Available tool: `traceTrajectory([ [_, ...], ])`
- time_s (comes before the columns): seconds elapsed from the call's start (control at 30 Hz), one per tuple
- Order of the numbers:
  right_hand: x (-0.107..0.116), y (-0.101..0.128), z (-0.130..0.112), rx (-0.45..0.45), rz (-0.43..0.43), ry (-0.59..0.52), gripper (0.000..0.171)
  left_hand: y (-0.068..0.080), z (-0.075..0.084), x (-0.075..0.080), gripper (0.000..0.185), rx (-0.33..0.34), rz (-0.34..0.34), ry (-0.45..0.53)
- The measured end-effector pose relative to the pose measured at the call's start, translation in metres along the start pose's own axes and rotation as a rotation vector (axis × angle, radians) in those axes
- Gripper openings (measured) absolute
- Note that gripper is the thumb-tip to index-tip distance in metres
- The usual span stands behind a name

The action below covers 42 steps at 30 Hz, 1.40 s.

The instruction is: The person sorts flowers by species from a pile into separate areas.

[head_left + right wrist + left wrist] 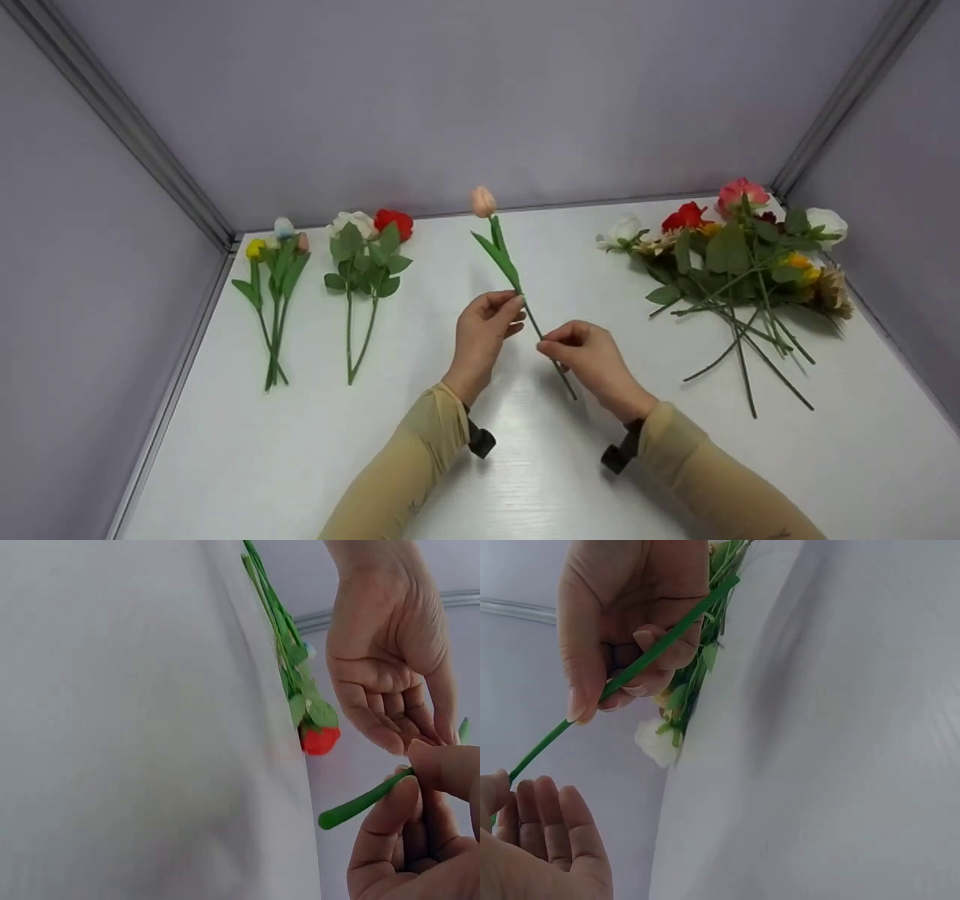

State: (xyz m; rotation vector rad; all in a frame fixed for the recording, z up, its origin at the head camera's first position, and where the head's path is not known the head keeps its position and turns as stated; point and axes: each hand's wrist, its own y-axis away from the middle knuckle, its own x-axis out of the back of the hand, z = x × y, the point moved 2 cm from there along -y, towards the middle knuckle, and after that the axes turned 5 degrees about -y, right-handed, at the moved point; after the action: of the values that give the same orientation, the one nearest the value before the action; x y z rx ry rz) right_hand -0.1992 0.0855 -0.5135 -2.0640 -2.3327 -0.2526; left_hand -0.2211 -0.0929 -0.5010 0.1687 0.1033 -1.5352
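A peach tulip (483,202) with green leaves and a long stem is held tilted above the table, its bloom away from me. My left hand (486,336) pinches the stem just under the leaves. Lower down, my right hand (592,361) pinches the same stem between thumb and forefinger, and the bare stem end sticks out past it. In the left wrist view, the green stem (660,646) runs from the left hand (544,847) to the right hand. The right wrist view shows the cut end (330,819) beyond the right thumb and finger.
At the left lie several tulips (282,274) in yellow, blue and pink. Beside them are a white rose and a red rose (394,223) with crossed stems. A mixed heap of flowers (731,251) lies at the right, stems toward me. Grey walls (480,97) enclose the white table (517,487).
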Motion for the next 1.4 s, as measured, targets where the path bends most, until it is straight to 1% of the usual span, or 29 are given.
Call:
traceTrajectory([
  [0.07,-0.015,0.001,0.001,0.009,-0.007,-0.015,0.015,0.0,0.001,0.01,0.027,0.006,0.007,-0.001],
  [0.17,-0.034,0.004,0.003,0.013,-0.033,-0.032,0.014,0.001,0.003,0.019,0.027,0.022,-0.001,-0.011],
  [0.27,-0.046,0.006,0.003,0.02,-0.055,-0.047,0.016,0.003,0.006,0.024,0.028,0.036,-0.018,-0.032],
  [0.33,-0.05,0.007,0.003,0.024,-0.068,-0.056,0.016,0.004,0.008,0.025,0.029,0.041,-0.029,-0.053],
  [0.5,-0.052,0.01,0.007,0.015,-0.099,-0.079,0.019,0.006,0.01,0.03,0.031,0.049,-0.059,-0.093],
  [0.6,-0.052,0.014,0.012,-0.009,-0.133,-0.076,0.021,0.005,0.013,0.033,0.032,0.052,-0.063,-0.077],
  [0.7,-0.053,0.02,0.018,-0.049,-0.189,-0.078,0.022,0.003,0.015,0.037,0.031,0.055,-0.053,-0.057],
  [0.8,-0.054,0.025,0.023,-0.08,-0.237,-0.104,0.024,0.002,0.017,0.039,0.028,0.063,-0.049,-0.051],
  [0.9,-0.056,0.029,0.024,-0.09,-0.261,-0.133,0.023,0.001,0.015,0.041,0.029,0.075,-0.052,-0.05],
  [1.0,-0.059,0.032,0.021,-0.09,-0.268,-0.133,0.021,0.001,0.011,0.042,0.034,0.085,-0.055,-0.055],
  [1.1,-0.06,0.032,0.023,-0.084,-0.267,-0.111,0.02,0.002,0.009,0.044,0.035,0.087,-0.053,-0.066],
  [1.4,-0.062,0.029,0.027,-0.078,-0.264,-0.079,0.018,0.003,0.007,0.049,0.026,0.092,-0.046,-0.085],
])
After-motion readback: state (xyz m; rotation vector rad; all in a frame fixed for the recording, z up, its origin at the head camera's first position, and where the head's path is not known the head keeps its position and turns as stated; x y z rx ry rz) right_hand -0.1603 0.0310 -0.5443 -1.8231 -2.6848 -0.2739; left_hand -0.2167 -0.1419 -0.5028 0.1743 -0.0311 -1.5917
